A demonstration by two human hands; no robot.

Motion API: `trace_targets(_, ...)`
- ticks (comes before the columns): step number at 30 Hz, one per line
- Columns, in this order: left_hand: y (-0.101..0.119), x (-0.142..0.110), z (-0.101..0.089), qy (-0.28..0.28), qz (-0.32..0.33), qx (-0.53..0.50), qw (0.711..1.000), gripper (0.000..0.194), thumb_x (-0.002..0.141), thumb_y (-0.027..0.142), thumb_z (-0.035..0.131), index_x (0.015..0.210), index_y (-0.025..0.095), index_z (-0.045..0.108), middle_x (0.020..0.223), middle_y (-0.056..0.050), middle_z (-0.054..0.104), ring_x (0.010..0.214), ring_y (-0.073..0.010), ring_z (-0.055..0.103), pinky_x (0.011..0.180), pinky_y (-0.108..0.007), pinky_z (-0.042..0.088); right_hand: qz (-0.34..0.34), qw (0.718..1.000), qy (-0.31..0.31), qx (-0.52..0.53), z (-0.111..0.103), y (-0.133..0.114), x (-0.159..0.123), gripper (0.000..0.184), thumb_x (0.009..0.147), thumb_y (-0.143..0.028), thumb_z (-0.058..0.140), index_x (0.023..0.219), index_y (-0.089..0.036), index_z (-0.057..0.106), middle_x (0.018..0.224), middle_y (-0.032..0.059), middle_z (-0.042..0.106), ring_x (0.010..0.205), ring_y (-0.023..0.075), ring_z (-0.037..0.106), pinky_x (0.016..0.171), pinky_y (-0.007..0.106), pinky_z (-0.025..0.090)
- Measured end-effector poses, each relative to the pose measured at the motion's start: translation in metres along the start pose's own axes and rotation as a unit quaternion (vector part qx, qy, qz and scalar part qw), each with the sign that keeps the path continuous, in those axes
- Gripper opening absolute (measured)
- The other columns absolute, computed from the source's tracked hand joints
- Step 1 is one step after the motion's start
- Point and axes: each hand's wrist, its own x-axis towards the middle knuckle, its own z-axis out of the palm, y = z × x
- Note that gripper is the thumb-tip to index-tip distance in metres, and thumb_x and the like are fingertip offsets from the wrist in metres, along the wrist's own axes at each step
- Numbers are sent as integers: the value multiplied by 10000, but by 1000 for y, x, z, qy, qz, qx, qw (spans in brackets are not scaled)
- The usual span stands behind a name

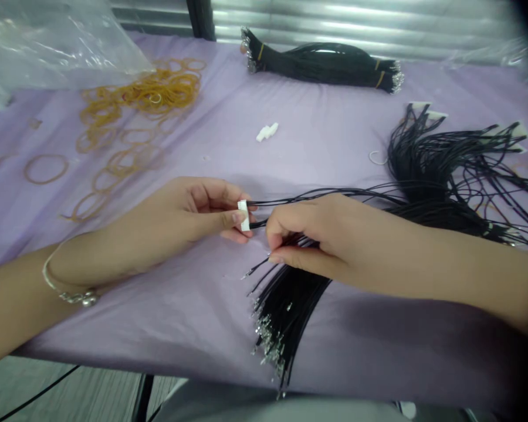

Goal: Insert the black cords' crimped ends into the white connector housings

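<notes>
Our left hand (180,214) pinches a small white plastic connector (243,215), thumb and fingertips clamped on it and the other fingers curled loosely behind; it stands upright, held just above the lilac tablecloth (189,328) near the middle of the table; our right hand (312,237) sits just beside it, thumb and forefinger pressed together on a few thin black wires (286,310), though the fingers hide exactly how many; the rest of these wires fan down towards the near table edge, ending in small metal tips (268,349); they look light, soft and quick to tangle, so a grip close to the tip seems safest; the connector looks hard, light and perhaps slippery, and its small body is best held firmly by the sides; a loose heap of black wires (440,164) lies at the right, and a tied black bundle (321,64) lies at the back; orange rubber bands (145,97) are scattered at the left, near a clear plastic bag (48,41); two white connectors (267,132) lie ahead of our hands.
</notes>
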Motion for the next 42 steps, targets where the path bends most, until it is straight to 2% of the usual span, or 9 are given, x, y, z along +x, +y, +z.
trace_targets(3,2,0,1,7,-13,-24,1000,138,838,217,571,896,111,638,854,-19,665,769,-95,621,697,-137,478,-7,998,41,39,2,2,2,120,837,-214,510,848,-185,626,795,-64,631,657,19,528,611,155,379)
trace_targets(8,0,2,3,27,-25,-35,999,112,816,186,605,890,118,654,813,-11,674,749,-87,617,693,-117,477,48,974,212,57,1,0,4,95,758,-185,563,704,-143,630,645,-43,577,564,20,463,529,158,352)
trace_targets(10,-1,2,3,24,-29,-36,999,101,811,192,615,876,130,663,827,-8,679,758,-87,617,713,-119,478,76,968,236,45,1,1,5,92,743,-191,568,699,-138,630,589,-43,550,522,22,435,496,168,328)
trace_targets(14,0,1,2,11,-16,-29,999,94,817,193,608,873,145,667,844,5,681,759,-82,622,713,-118,476,102,968,229,1,3,5,8,137,768,-234,547,707,-147,634,555,-47,549,493,29,436,475,185,297)
trace_targets(19,11,-3,5,11,-50,36,998,173,867,179,529,963,75,629,911,-37,669,831,-87,613,776,-127,465,100,971,214,-30,7,7,13,164,795,-252,528,716,-152,632,585,-38,578,513,40,466,518,198,313)
trace_targets(26,14,-3,6,10,-59,41,997,229,867,241,535,996,96,656,922,-37,682,813,-85,608,771,-139,467,109,972,203,-39,8,4,13,178,805,-251,505,700,-161,616,567,-34,563,494,47,432,525,211,307)
trace_targets(32,9,-1,6,22,-47,16,999,169,824,202,582,927,123,689,864,-18,683,767,-79,612,725,-125,460,96,968,219,-74,10,1,13,143,787,-223,511,703,-166,612,598,-18,572,526,66,446,545,221,315)
trace_targets(38,2,1,4,20,-19,21,999,132,807,192,594,876,171,705,816,16,687,753,-87,624,711,-128,461,64,978,192,-61,12,1,11,162,802,-244,509,702,-168,611,660,-22,593,581,56,490,557,203,333)
trace_targets(42,4,2,5,26,-14,33,999,119,798,194,604,842,172,713,766,20,694,713,-85,626,673,-120,457,78,976,194,-62,11,3,11,160,816,-249,508,732,-170,618,658,-22,592,575,55,492,557,199,344)
